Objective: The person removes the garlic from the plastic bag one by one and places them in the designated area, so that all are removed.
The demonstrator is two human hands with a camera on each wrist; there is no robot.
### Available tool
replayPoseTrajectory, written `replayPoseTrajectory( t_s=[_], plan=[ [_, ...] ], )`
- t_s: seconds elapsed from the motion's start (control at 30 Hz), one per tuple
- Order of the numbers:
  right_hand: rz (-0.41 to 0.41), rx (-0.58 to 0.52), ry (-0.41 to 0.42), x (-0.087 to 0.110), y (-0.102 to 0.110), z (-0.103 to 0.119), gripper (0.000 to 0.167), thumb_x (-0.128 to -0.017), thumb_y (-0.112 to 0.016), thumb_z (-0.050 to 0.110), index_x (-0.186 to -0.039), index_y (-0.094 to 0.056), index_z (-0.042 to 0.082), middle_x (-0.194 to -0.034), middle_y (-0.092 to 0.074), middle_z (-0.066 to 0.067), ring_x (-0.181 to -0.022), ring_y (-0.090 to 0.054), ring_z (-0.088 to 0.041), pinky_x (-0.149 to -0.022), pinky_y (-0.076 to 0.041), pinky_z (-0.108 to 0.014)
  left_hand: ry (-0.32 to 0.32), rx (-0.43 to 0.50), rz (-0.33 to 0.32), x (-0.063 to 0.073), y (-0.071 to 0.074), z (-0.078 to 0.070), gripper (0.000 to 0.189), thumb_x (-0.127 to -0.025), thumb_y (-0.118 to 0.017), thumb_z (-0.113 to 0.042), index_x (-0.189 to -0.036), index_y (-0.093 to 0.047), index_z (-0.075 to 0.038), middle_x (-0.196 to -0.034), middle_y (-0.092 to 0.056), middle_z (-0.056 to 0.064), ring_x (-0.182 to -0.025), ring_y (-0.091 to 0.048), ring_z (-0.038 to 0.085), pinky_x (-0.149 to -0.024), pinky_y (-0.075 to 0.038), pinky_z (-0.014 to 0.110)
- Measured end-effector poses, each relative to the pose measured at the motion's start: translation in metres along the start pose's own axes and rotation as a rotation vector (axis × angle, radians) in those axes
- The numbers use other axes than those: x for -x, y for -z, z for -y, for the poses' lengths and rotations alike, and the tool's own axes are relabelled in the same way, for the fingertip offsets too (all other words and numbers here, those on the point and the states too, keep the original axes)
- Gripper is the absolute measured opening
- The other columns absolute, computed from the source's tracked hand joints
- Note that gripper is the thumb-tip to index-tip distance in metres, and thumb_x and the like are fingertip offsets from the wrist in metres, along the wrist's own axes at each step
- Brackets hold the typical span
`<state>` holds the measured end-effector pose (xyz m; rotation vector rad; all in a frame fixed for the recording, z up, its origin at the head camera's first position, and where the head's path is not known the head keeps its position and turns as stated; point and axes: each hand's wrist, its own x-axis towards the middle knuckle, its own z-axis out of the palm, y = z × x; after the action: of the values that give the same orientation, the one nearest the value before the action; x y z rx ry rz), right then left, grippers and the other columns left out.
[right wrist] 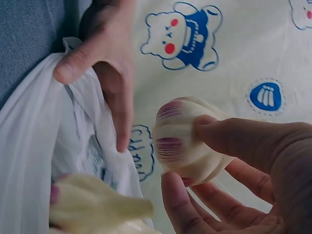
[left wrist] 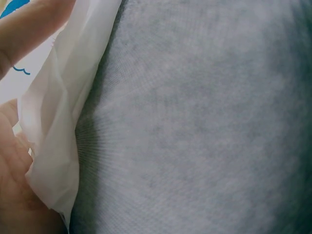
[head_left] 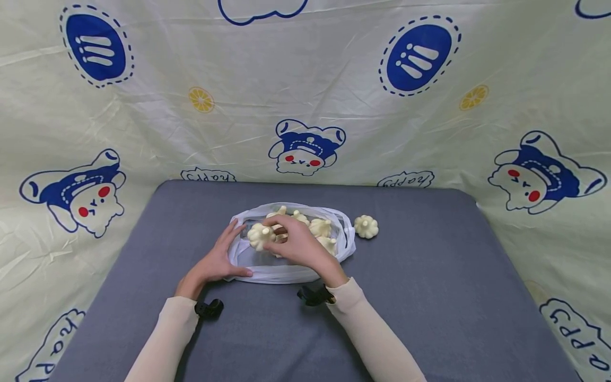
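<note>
My right hand [head_left: 302,243] pinches a white garlic bulb [head_left: 259,237] between thumb and fingers, above the left part of an open white plastic bag [head_left: 286,275]. Purple streaks mark the held bulb in the right wrist view. Several more garlic bulbs [head_left: 321,228] lie in the bag, partly hidden by my right hand. At the bag's left side my left hand [head_left: 218,260] rests against the rim, its fingers spread along the edge and its thumb on the near rim. One loose garlic bulb [head_left: 366,226] sits on the table just right of the bag.
The bag stands on a grey cloth-covered table [head_left: 429,297]. Behind it and at both sides hangs a pale printed sheet [head_left: 334,63] with blue cartoon figures. A small black wrist camera [head_left: 209,309] is strapped to the left wrist, another [head_left: 315,295] to the right.
</note>
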<state>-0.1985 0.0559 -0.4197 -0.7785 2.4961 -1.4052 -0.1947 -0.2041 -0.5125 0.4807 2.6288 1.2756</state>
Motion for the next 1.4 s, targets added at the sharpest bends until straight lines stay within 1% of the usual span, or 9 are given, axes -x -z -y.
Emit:
replayPoseTrajectory(
  t_s=[0.23,0.33,0.5,0.73,0.83,0.93,1.13,1.23,1.4],
  plan=[
    [-0.096,-0.04,-0.039,0.018,0.016,-0.01,0.046,-0.089,-0.082,0.018,-0.132,-0.066,0.014,-0.136,-0.065,-0.005,-0.118,-0.068,-0.027,-0.092,-0.06,-0.036,0.011,-0.006,-0.001,0.0,0.0,0.001,0.121,-0.069,-0.096,-0.033,-0.164,-0.025,-0.013,-0.174,0.001,0.013,-0.158,0.0,0.044,-0.119,-0.014,0.074],
    [-0.122,-0.066,-0.04,0.026,0.023,-0.016,0.046,-0.09,-0.081,0.016,-0.133,-0.065,0.012,-0.136,-0.065,-0.007,-0.119,-0.068,-0.028,-0.094,-0.059,-0.038,0.01,-0.008,-0.004,0.0,0.0,0.0,0.121,-0.069,-0.096,-0.034,-0.164,-0.025,-0.013,-0.174,0.0,0.012,-0.159,0.0,0.044,-0.12,-0.014,0.074],
    [-0.168,-0.09,-0.05,0.038,0.035,-0.025,0.046,-0.089,-0.081,0.013,-0.132,-0.065,0.01,-0.137,-0.065,-0.009,-0.116,-0.068,-0.03,-0.093,-0.059,-0.043,0.01,-0.013,-0.006,-0.001,0.0,0.0,0.12,-0.069,-0.096,-0.034,-0.164,-0.026,-0.013,-0.174,-0.001,0.013,-0.159,0.0,0.044,-0.12,-0.014,0.073],
    [-0.211,-0.115,-0.075,0.051,0.05,-0.035,0.046,-0.088,-0.082,0.012,-0.131,-0.066,0.01,-0.134,-0.064,-0.01,-0.117,-0.067,-0.032,-0.095,-0.059,-0.046,0.017,-0.011,0.002,0.0,0.0,-0.001,0.119,-0.07,-0.095,-0.034,-0.164,-0.025,-0.014,-0.174,0.001,0.012,-0.159,0.0,0.044,-0.119,-0.014,0.074],
    [-0.22,-0.125,-0.088,0.055,0.058,-0.035,0.047,-0.088,-0.083,0.014,-0.131,-0.066,0.011,-0.135,-0.064,-0.01,-0.117,-0.067,-0.033,-0.093,-0.059,-0.048,0.021,-0.013,0.006,0.0,0.0,-0.001,0.119,-0.071,-0.095,-0.035,-0.164,-0.024,-0.014,-0.175,0.001,0.011,-0.159,0.0,0.043,-0.119,-0.014,0.074],
    [-0.234,-0.123,-0.099,0.059,0.066,-0.034,0.048,-0.088,-0.083,0.017,-0.132,-0.065,0.012,-0.137,-0.063,-0.011,-0.119,-0.066,-0.035,-0.092,-0.06,-0.048,0.03,-0.008,0.01,0.0,0.0,-0.002,0.119,-0.071,-0.095,-0.035,-0.165,-0.024,-0.015,-0.175,0.002,0.009,-0.159,0.001,0.041,-0.12,-0.014,0.073],
    [-0.267,-0.112,-0.096,0.067,0.08,-0.036,0.047,-0.09,-0.082,0.019,-0.133,-0.064,0.013,-0.14,-0.06,-0.013,-0.122,-0.066,-0.037,-0.09,-0.06,-0.047,0.032,-0.008,0.012,0.0,0.0,-0.003,0.12,-0.071,-0.095,-0.036,-0.164,-0.024,-0.015,-0.175,0.002,0.01,-0.159,0.0,0.042,-0.119,-0.015,0.074],
    [-0.291,-0.087,-0.088,0.07,0.087,-0.038,0.046,-0.09,-0.082,0.021,-0.132,-0.065,0.014,-0.138,-0.062,-0.011,-0.121,-0.066,-0.034,-0.09,-0.06,-0.046,0.037,-0.003,0.011,0.0,0.0,-0.003,0.119,-0.071,-0.095,-0.035,-0.165,-0.024,-0.015,-0.175,0.002,0.009,-0.159,0.001,0.041,-0.12,-0.015,0.073],
    [-0.332,-0.033,-0.073,0.074,0.096,-0.044,0.046,-0.09,-0.082,0.022,-0.132,-0.065,0.014,-0.133,-0.064,-0.008,-0.119,-0.066,-0.028,-0.088,-0.059,-0.04,0.03,-0.008,0.009,0.001,0.0,-0.003,0.119,-0.071,-0.095,-0.035,-0.164,-0.024,-0.013,-0.175,0.001,0.011,-0.159,0.001,0.042,-0.12,-0.014,0.073]
  ],
)
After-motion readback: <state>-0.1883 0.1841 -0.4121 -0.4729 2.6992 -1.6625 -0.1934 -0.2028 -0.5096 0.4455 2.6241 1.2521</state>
